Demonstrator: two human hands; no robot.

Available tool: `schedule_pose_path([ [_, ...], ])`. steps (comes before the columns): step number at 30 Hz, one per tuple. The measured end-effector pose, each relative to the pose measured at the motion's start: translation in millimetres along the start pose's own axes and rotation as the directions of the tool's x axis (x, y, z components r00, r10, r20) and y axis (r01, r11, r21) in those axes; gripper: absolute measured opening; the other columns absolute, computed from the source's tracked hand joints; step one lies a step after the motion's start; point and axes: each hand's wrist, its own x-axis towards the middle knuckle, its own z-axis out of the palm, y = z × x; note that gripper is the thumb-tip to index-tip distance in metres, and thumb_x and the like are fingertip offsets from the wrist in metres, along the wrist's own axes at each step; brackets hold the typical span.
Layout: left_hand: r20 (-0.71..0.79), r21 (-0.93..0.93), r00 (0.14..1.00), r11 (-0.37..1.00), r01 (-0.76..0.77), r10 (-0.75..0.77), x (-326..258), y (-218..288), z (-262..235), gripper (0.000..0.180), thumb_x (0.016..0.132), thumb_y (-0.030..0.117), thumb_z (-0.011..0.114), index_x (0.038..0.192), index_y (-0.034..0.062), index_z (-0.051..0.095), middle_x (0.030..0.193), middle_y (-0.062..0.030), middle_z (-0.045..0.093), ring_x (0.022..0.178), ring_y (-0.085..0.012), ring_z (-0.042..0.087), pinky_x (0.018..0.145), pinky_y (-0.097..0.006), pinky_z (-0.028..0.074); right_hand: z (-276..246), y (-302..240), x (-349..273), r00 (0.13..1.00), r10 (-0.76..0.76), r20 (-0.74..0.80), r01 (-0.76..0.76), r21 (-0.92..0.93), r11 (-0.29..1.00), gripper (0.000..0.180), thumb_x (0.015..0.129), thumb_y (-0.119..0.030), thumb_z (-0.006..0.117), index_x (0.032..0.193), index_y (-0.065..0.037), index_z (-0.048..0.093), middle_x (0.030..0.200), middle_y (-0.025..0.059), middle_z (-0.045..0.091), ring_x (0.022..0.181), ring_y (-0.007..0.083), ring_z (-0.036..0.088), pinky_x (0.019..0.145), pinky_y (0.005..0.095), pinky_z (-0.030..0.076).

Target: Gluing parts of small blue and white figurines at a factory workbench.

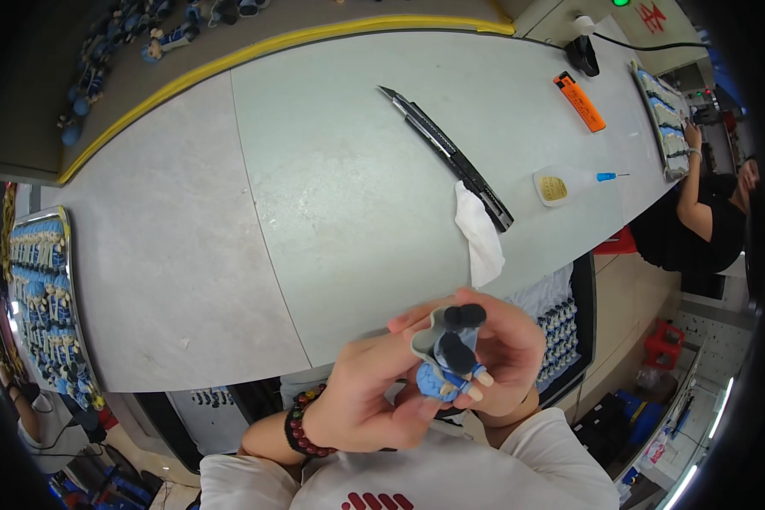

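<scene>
Close to my chest, over the table's near edge, I hold a small toy figurine [452, 353] in both hands. It has blue hair, a blue outfit, a grey cape-like piece and black shoes. It is tilted, with the shoes toward the far side and the hair toward me. My left hand [361, 387] grips it from the left, thumb near the hair. My right hand [512, 348] curls round its right side. Some fingertips are hidden behind it. Beyond my hands lie a crumpled white cloth [479, 242] and a black utility knife [450, 157], blade out.
An orange lighter-like object [580, 102] and a needle-tipped bottle [554, 187] lie at the right. Figurine trays stand at the left [64, 255] and lower right [588, 314]. A yellow-edged ledge [272, 47] bounds the far side. Another person [705, 212] sits at the right.
</scene>
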Motion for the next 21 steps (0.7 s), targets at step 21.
schedule_pose_path([
  [21,-0.376,0.173,0.91,0.978,-0.114,0.173,3,14,0,0.049,0.076,0.025,0.059,0.106,-0.0098,0.042,0.096,-0.0156,0.051,0.087,-0.0236,0.05,0.078,-0.033,0.04,20,-3,29,0.998,-0.061,-0.015,0.062,0.125,0.99,0.048,0.075,-0.009,0.06,0.118,0.001,0.04,0.106,0.0102,0.052,0.097,0.0145,0.049,0.081,0.0268,0.04],
])
